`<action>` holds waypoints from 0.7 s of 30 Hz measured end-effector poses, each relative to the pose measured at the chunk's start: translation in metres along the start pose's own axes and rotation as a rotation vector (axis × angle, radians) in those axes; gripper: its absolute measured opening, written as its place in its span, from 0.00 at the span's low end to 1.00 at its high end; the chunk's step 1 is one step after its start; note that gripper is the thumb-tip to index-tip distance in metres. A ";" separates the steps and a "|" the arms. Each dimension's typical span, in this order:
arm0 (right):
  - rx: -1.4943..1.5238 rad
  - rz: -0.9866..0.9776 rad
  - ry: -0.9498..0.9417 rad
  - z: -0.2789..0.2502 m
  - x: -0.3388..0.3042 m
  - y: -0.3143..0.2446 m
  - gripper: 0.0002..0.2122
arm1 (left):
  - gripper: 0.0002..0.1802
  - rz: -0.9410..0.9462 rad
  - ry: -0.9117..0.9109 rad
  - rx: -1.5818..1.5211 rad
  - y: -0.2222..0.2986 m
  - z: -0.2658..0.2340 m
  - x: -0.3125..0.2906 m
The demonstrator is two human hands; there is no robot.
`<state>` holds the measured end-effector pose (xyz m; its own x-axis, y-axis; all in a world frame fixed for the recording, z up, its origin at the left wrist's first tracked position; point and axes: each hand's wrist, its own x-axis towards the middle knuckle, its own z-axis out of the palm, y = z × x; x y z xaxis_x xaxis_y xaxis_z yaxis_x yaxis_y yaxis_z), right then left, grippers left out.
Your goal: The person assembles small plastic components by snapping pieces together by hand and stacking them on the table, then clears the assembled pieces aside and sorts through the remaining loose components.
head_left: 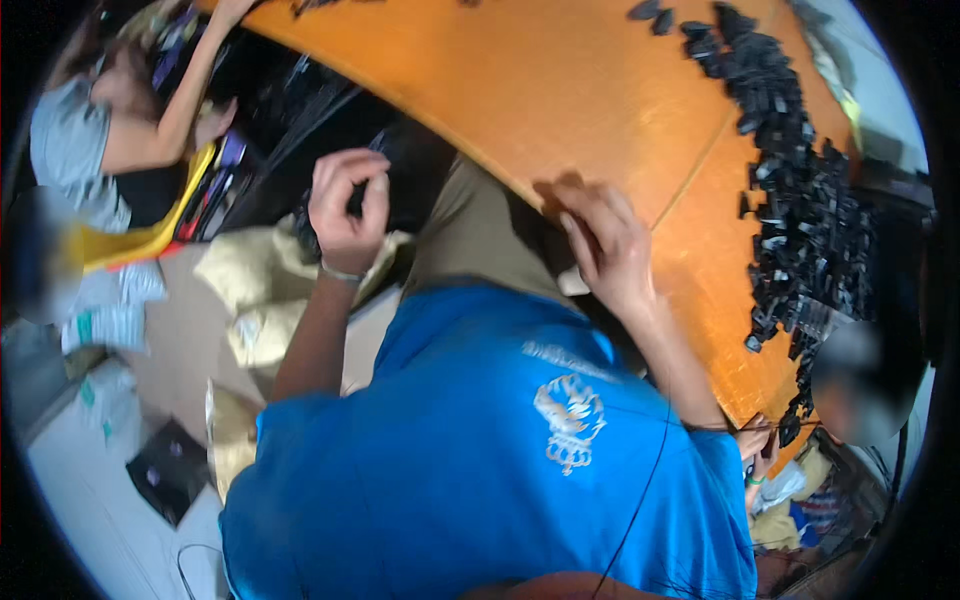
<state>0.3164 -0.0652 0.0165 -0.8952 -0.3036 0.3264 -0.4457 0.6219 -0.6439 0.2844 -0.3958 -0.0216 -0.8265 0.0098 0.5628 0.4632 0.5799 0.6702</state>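
My left hand [347,212] is raised over a dark area left of my lap, its fingers curled and the thumb bent toward the fingertips. Whatever the pinch may hold is too small or hidden to make out. At the near edge of the orange table [560,80], my right hand [612,240] hovers with loosely bent fingers apart and nothing visible in them. A long heap of small black plastic pieces [800,220] covers the table's right side, well away from both hands.
A few black pieces [652,14] lie apart at the table's far side. To the left, a person [140,140] sits beside a yellow-edged chair. Cream sacks [255,275] and white bags [110,310] are on the floor. Another person's hand [760,445] is at the table's right corner.
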 end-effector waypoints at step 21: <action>-0.522 0.627 0.423 -0.138 -0.071 0.131 0.17 | 0.38 0.227 -0.503 0.336 0.090 0.390 0.207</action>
<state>0.3230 0.1373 0.0048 -0.8485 0.4252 0.3150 0.2730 0.8617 -0.4278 0.0305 -0.0239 -0.0333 -0.8068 0.4954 0.3220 0.5858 0.7415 0.3271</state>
